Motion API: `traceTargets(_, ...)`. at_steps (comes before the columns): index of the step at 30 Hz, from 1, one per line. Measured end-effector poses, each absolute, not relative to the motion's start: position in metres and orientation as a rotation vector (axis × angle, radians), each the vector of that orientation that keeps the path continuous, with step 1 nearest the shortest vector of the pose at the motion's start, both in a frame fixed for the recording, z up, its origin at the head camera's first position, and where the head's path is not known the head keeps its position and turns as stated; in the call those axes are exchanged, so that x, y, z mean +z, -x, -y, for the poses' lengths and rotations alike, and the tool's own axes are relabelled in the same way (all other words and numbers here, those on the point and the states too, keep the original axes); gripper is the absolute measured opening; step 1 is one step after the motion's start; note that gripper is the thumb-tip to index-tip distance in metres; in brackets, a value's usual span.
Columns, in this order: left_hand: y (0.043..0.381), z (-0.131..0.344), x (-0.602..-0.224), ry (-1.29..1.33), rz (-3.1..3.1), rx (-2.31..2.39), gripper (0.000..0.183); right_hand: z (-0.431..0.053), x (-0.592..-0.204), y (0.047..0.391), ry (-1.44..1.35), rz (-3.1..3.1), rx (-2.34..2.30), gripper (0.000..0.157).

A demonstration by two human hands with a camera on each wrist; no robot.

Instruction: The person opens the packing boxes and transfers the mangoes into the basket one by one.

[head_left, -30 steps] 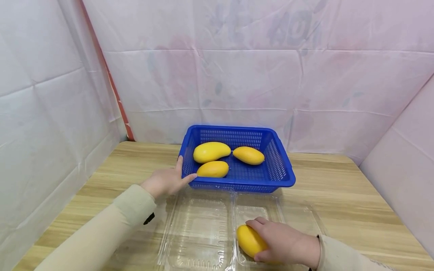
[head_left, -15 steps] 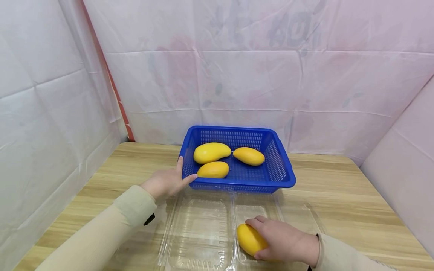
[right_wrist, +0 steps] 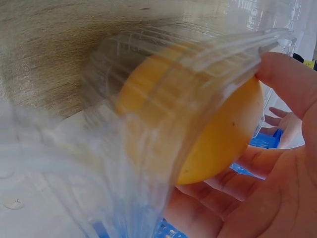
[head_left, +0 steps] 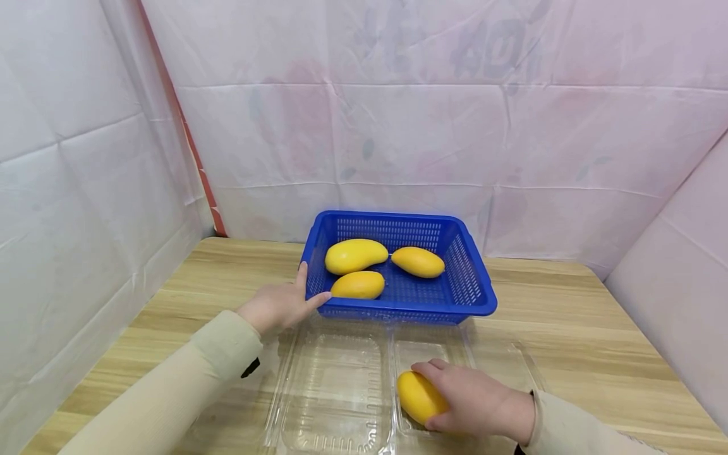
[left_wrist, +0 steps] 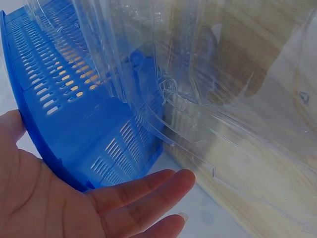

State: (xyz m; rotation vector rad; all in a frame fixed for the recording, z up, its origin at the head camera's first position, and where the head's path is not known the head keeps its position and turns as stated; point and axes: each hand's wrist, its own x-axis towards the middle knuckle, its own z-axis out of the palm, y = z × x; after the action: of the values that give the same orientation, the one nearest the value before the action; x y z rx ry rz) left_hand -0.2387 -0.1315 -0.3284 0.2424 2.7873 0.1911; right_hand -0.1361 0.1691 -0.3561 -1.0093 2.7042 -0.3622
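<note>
In the head view, my right hand [head_left: 474,401] grips a yellow mango [head_left: 419,397] from its right side, over the right clear plastic clamshell container [head_left: 421,354]. The right wrist view shows this mango [right_wrist: 223,134] partly behind the container's clear wall, with thumb and fingers around it. My left hand [head_left: 279,306] touches the near left corner of a blue plastic basket [head_left: 409,306]; its fingers [left_wrist: 143,198] extend fairly straight in the left wrist view. Inside the basket are three mangoes: a larger one [head_left: 355,256], one at right [head_left: 418,261] and one in front [head_left: 358,285].
Another clear clamshell container [head_left: 335,385] lies open beside the right one, in front of the basket. Clear lids spread to both sides, hard to make out. Everything rests on a wood-grain table [head_left: 569,328]. Pale cloth [head_left: 409,139] hangs behind and at both sides.
My right hand and the mango in it have shifted slightly up in the head view. The left hand, the basket and its mangoes stay in place.
</note>
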Motion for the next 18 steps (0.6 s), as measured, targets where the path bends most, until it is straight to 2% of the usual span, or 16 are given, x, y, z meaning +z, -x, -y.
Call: traceTargets(18, 0.2390, 0.1319, -0.3284, -0.251, -2.788, 0.198, 0.092, -0.1703, -0.3568, 0.1441, 0.958, -2.713, -0.399, 0.066)
